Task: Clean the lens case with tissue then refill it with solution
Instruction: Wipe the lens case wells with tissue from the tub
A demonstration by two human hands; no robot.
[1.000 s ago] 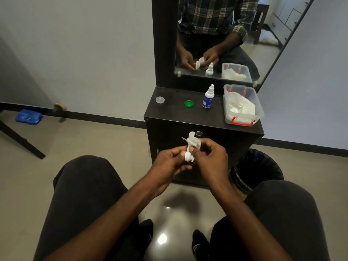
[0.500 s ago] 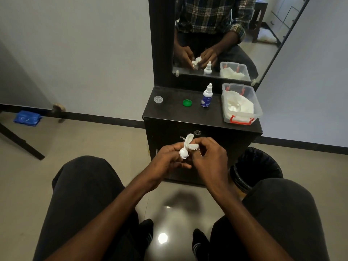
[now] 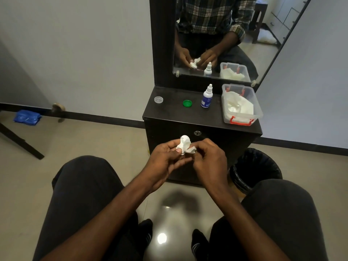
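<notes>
My left hand (image 3: 165,157) pinches lens case (image 3: 183,144); right hand (image 3: 209,157) grips tissue (image 3: 191,150). Risk: case slipping into bin (image 3: 256,170) below cabinet (image 3: 203,117).

A crumpled white tissue (image 3: 185,146) sits bunched against the small white lens case (image 3: 180,149), held up in front of the dark bench (image 3: 169,110). On that bench the solution bottle (image 3: 207,97), white with a blue label, stands upright; a green cap (image 3: 187,103) and a clear cap (image 3: 158,99) lie left of it.

Dark trousers (image 3: 82,194), black socks (image 3: 146,234) with white stripes, bare forearms; mirror shows plaid shirt (image 3: 211,14), cuffs rolled
</notes>
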